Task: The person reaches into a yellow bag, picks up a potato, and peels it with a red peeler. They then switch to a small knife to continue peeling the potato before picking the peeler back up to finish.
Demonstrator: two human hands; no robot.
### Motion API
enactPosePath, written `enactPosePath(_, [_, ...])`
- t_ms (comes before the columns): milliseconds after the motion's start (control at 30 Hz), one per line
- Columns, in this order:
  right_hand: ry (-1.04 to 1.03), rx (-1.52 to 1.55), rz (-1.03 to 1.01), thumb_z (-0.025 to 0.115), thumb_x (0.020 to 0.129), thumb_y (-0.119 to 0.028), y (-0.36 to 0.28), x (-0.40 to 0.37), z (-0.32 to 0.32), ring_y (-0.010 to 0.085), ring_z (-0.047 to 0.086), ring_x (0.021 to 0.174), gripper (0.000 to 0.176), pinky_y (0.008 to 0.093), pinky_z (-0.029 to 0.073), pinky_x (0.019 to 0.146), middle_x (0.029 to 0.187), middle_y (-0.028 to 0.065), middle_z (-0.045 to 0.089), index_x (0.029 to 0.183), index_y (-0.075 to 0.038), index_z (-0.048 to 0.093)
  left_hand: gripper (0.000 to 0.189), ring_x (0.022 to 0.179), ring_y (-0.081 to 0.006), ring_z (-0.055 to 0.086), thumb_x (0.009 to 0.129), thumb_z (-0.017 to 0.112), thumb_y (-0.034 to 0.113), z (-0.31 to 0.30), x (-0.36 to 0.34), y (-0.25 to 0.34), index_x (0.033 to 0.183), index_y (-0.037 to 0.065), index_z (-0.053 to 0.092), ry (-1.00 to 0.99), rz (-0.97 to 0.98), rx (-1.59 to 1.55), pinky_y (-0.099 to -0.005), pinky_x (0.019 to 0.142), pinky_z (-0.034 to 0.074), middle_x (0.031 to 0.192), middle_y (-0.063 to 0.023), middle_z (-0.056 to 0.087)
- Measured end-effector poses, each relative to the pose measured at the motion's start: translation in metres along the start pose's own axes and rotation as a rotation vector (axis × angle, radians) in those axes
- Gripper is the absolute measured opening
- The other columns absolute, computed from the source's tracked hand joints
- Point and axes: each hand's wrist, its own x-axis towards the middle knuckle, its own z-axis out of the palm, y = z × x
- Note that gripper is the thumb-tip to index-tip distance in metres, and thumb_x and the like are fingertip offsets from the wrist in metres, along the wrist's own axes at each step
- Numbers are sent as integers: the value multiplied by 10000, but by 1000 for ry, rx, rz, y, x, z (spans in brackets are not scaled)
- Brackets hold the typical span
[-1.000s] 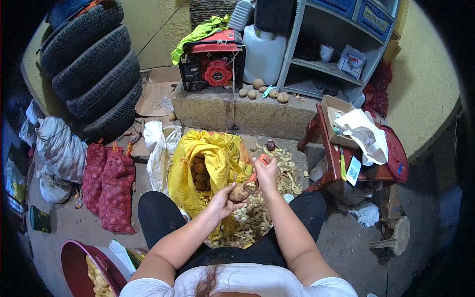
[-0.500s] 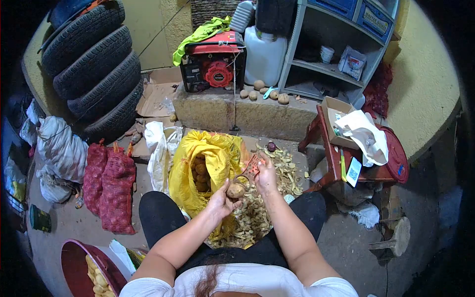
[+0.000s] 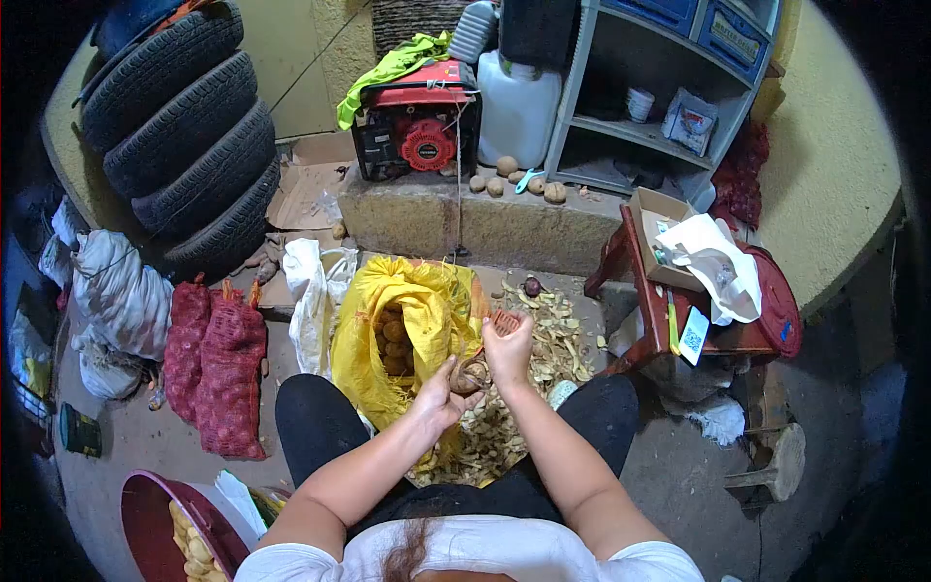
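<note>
A left hand (image 3: 441,398) grips a potato (image 3: 469,377); the right hand (image 3: 510,355), closed around an orange peeler (image 3: 505,321), hovers near its two o'clock.

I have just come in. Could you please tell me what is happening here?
A person holds a potato in the left hand and an orange-red tool, apparently a peeler, in the right hand, close to the potato. Many peelings lie on the floor in front. The open yellow sack there holds brown potatoes. In the dark red tub at the person's left are pale pieces, probably peeled potatoes.
</note>
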Motion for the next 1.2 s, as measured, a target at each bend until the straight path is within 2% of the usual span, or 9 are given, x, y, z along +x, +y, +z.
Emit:
enactPosePath(367, [-4, 3, 49, 617, 670, -87, 16, 12, 2, 176, 545, 623, 283, 290, 450, 603, 732, 108, 564, 867, 11, 439, 269, 723, -177, 552, 879, 405, 347, 0, 1, 1, 989, 111, 477, 35, 53, 147, -311, 497, 456, 855, -60, 573])
enactPosePath(433, [143, 36, -41, 626, 662, -94, 41, 32, -1, 162, 519, 577, 268, 278, 437, 560, 697, 85, 548, 829, -1, 439, 288, 722, -180, 558, 878, 400, 358, 6, -10, 1, 990, 106, 484, 69, 46, 158, -307, 475, 460, 853, -64, 578])
enactPosePath(500, [127, 54, 249, 628, 701, -157, 62, 60, -19, 138, 529, 636, 305, 268, 437, 590, 733, 78, 553, 892, 24, 474, 295, 739, -183, 560, 871, 416, 359, 13, -27, 2, 999, 99, 474, 52, 85, 214, -315, 482, 466, 880, -74, 574])
enactPosePath(567, [103, 113, 269, 620, 717, -186, 52, 61, -24, 128, 514, 620, 320, 277, 432, 576, 736, 67, 547, 901, 32, 474, 271, 740, -205, 564, 867, 446, 316, 2, -19, 10, 1037, 105, 439, -36, 70, 161, -331, 502, 468, 890, -87, 562])
enactPosePath(633, [-196, 267, 480, 600, 738, -219, 54, 58, -23, 114, 495, 604, 321, 265, 421, 557, 736, 50, 539, 914, 22, 482, 270, 764, -199, 566, 869, 453, 306, -2, -12, 16, 1063, 119, 436, -44, -22, 86, -344, 528, 478, 908, -86, 565])
enactPosePath(667, [-89, 113, 206, 572, 761, -226, 56, 49, -14, 98, 480, 615, 290, 245, 403, 543, 745, 36, 527, 922, 1, 492, 272, 780, -188, 566, 867, 468, 322, -3, -11, 15, 1066, 138, 445, -72, 28, 135, -334, 555, 481, 927, -65, 567])
enactPosePath(833, [-283, 488, 439, 585, 772, -106, 17, 49, -25, 109, 519, 716, 233, 241, 433, 659, 819, 62, 550, 936, 10, 468, 324, 819, -177, 550, 858, 467, 385, -5, -9, 12, 1089, 159, 458, -113, 80, 119, -338, 601, 461, 963, -25, 563])
enactPosePath(900, [-214, 219, 141, 595, 768, -91, 19, 45, -22, 109, 523, 713, 237, 229, 433, 655, 823, 66, 550, 940, 16, 470, 353, 838, -176, 542, 857, 450, 421, -7, -6, 12, 1098, 163, 461, -88, 83, 81, -345, 624, 453, 979, -15, 560])
enactPosePath(1200, [-152, -3, -120, 619, 734, -120, -34, -1, -12, 184, 552, 740, 297, 279, 442, 673, 801, 116, 569, 932, 32, 456, 408, 764, -171, 526, 908, 235, 457, 7, -6, -4, 1065, 180, 489, -27, 12, 128, -371, 686, 427, 917, -15, 561])
